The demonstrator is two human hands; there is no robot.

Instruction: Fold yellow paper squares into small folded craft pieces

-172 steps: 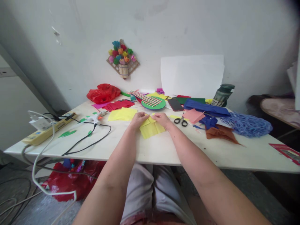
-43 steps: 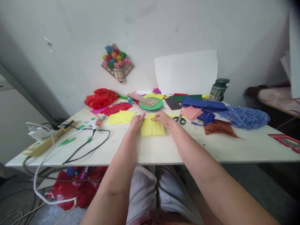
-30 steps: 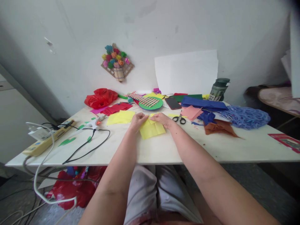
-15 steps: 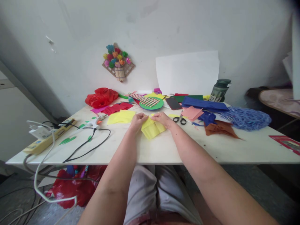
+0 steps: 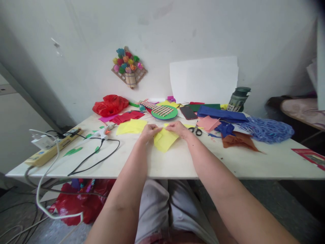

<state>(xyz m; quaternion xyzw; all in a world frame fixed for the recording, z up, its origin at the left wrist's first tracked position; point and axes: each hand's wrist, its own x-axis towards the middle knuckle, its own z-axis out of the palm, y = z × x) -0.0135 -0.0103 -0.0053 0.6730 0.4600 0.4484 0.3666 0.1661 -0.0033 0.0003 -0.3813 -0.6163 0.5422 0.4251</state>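
White bench (image 5: 177, 162) fills mid-frame. Both hands, left hand (image 5: 150, 131) and right hand (image 5: 179, 128), pinch the yellow paper (image 5: 164, 140) at its top edge. Bare bench lies below it.

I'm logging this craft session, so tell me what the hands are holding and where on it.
Both hands, left hand and right hand, hold one yellow paper sheet, each pinching its far top edge near a corner.

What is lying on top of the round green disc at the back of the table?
A lattice of thin red and pale sticks lies across the green disc; the disc's middle beneath them is covered.
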